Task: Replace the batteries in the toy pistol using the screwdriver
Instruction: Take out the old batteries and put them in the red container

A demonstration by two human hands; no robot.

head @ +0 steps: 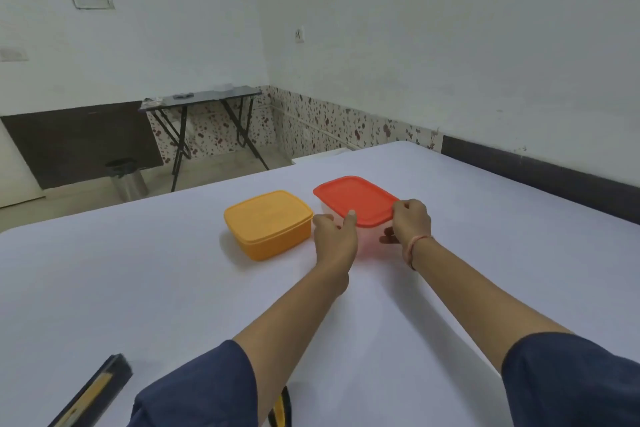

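A clear box with a red lid [355,198] stands on the white table [173,281], past its middle. My left hand [336,230] grips the lid's near left edge, thumb on top. My right hand [410,220] holds the lid's near right corner. The lid looks tilted, its near edge raised a little off the box. No toy pistol, battery or screwdriver shows; what the box holds is hidden.
A yellow box with a yellow lid [268,224] sits shut just left of the red one. A black and yellow case [91,392] lies at the table's near left edge. A black folding table [201,104] and a steel bin [128,180] stand beyond.
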